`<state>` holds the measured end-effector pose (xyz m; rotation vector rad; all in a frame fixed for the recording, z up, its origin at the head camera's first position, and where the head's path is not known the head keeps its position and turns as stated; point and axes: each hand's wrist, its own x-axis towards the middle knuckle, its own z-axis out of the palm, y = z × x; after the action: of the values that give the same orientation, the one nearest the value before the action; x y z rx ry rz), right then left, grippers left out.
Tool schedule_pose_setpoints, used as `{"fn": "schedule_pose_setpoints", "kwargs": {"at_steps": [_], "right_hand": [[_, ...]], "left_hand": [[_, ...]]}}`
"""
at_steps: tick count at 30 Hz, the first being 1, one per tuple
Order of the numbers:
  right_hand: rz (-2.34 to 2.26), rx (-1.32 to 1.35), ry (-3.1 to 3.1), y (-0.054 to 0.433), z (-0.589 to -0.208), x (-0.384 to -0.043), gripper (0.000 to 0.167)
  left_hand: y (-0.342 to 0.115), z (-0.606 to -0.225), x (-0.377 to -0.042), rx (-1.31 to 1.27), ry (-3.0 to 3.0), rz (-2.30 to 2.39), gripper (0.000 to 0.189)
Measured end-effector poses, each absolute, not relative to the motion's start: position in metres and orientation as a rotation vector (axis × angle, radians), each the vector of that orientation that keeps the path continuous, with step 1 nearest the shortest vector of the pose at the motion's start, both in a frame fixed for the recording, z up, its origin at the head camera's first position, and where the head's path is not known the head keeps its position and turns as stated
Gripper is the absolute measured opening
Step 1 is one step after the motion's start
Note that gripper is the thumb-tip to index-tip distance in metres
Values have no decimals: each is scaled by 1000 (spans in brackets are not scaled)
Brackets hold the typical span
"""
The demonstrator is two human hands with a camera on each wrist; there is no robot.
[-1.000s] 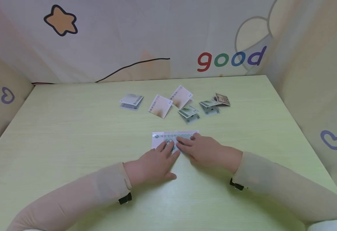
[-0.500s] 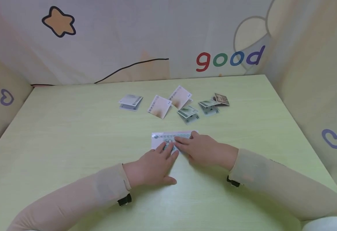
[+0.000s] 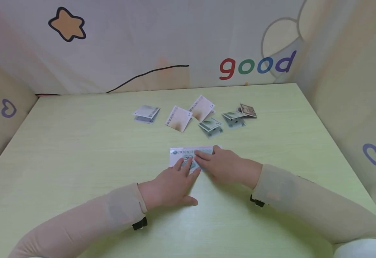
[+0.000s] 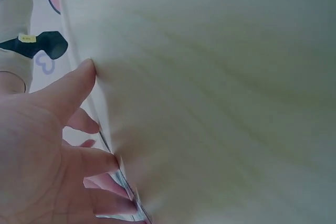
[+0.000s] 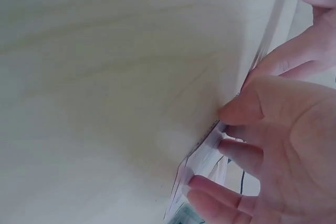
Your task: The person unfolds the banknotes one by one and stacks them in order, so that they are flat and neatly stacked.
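A pale green banknote [image 3: 176, 154] marked 50 lies on the table in front of me in the head view, partly covered by my fingers. My left hand [image 3: 171, 188] rests on its lower left part with spread fingers, the thumb apart on the tabletop. From the right, my right hand [image 3: 228, 166] presses its fingertips onto the note and hides that end. In the right wrist view the note's edge [image 5: 197, 156] runs under the right hand [image 5: 294, 145]. The left wrist view shows the left hand [image 4: 42, 156] with its fingertips against the note and table.
Behind the note stand several folded banknotes: a bluish one [image 3: 147, 111] at left, two pinkish ones [image 3: 178, 120], two green ones [image 3: 211, 124] and a brown one [image 3: 248, 110]. A printed curtain [image 3: 126, 43] borders the table's [image 3: 78, 150] back and sides.
My right hand and forearm have shifted slightly left and away from me over the note. The left hand stays nearly where it was, as do the folded banknotes.
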<state>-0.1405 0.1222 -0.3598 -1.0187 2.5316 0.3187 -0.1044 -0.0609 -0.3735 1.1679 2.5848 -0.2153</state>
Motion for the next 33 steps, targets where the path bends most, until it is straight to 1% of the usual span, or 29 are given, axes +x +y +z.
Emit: {"fn": "schedule_pose_setpoints", "kwargs": {"at_steps": [18,33], "right_hand": [[350,-999,2489,117,-360,-147,68],[361,-971,2517,116,-360,-145,72]], "left_hand": [[-62,-376,-104,1159,2568,-272,87],[-61,-374,-103,1144,2560,-310,88]]}}
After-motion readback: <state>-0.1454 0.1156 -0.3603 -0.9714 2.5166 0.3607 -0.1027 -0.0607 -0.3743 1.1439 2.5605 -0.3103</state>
